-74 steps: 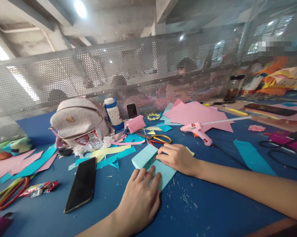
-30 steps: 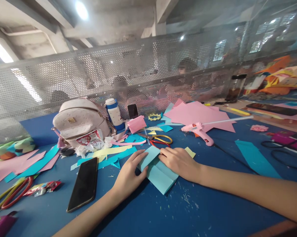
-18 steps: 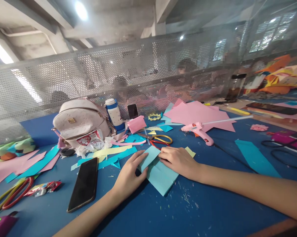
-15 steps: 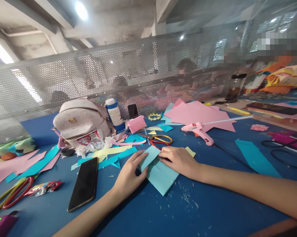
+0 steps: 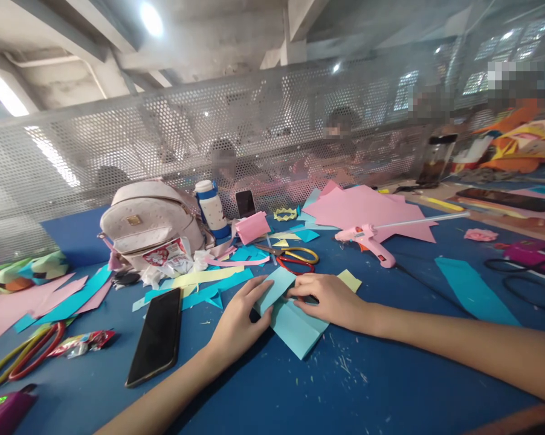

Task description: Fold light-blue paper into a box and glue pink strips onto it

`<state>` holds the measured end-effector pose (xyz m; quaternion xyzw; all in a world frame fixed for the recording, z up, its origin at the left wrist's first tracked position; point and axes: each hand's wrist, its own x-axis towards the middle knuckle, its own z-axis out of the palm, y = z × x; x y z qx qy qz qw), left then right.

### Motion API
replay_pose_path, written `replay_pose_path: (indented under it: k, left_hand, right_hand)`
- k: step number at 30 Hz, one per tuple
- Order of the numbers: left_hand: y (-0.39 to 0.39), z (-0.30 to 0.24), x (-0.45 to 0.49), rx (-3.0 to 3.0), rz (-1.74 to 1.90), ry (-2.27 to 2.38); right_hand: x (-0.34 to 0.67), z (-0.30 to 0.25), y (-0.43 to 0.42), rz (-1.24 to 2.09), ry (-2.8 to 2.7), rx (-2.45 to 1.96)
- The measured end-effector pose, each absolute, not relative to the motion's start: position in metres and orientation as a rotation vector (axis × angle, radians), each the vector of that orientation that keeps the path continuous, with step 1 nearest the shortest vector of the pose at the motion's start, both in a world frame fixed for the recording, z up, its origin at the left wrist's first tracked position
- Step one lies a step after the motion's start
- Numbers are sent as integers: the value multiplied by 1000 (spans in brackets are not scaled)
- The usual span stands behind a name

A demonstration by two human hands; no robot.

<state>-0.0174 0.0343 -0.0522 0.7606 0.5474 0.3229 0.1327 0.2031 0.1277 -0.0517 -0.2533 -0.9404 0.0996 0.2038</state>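
Your hands work over a folded sheet of light-blue paper [image 5: 299,338] lying near the middle of the blue counter [image 5: 299,399], just in front of you. Your left hand [image 5: 241,317] curves around the sheet's left side, fingers and thumb half spread, with a raised flap held between them. Your right hand [image 5: 329,302] is loosely bent, its fingertips touching the paper by the flap — whether they pinch it, you cannot tell from this angle.

Just beyond the sheet lie scissors [image 5: 283,253] with one yellow and one red handle; a yellow paper scrap [image 5: 350,281] sits behind your right hand. To your left, a black smartphone [image 5: 155,338] lies face up. Farther right, a pink hot-glue gun [image 5: 367,237] rests on its side, a clear glue stick [image 5: 422,220] jutting from its back, near a stack of jagged pink paper [image 5: 372,208]. A pale backpack [image 5: 168,211] stands behind the phone — a blue-and-white bottle [image 5: 212,208] beside it.
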Motion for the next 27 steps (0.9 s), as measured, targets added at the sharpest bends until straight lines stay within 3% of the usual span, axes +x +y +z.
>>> replay_pose_path:
  k: [9, 16, 27]
  left_hand:
    - [35, -55, -19, 2218, 952, 1573]
    - [35, -55, -19, 2223, 966, 1563]
    - [35, -55, -19, 2220, 977, 1568]
  right_hand:
    - [207, -48, 127, 225, -2672, -559]
    - [207, -49, 118, -143, -2779, -465]
    - [202, -49, 116, -265, -2782, -469]
